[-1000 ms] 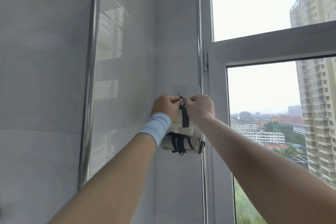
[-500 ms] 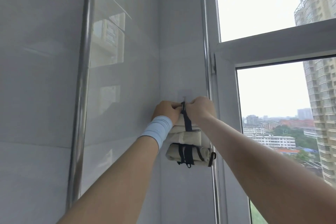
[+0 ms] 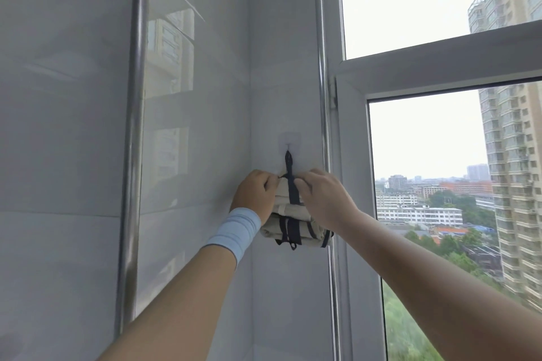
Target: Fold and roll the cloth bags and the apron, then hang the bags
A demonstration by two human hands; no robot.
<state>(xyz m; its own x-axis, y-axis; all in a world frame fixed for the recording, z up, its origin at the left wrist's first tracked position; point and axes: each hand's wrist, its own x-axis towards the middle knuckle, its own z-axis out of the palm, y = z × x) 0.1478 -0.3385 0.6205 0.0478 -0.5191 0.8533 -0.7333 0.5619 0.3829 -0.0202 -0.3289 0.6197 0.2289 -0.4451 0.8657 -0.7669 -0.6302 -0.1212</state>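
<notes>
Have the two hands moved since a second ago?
Yes. The left hand and right hand, gripping the rolled bags, have dropped below the wall hook, uncovering the strap.

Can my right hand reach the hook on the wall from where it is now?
Probably yes: the right hand grips the rolled bags just below the hook, with only the strap hanging between them.

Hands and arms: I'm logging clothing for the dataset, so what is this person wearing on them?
The left hand has a pale blue ribbed wristband at its wrist. The right hand wears nothing: no band or watch shows. The left forearm and right forearm have no sleeves.
</notes>
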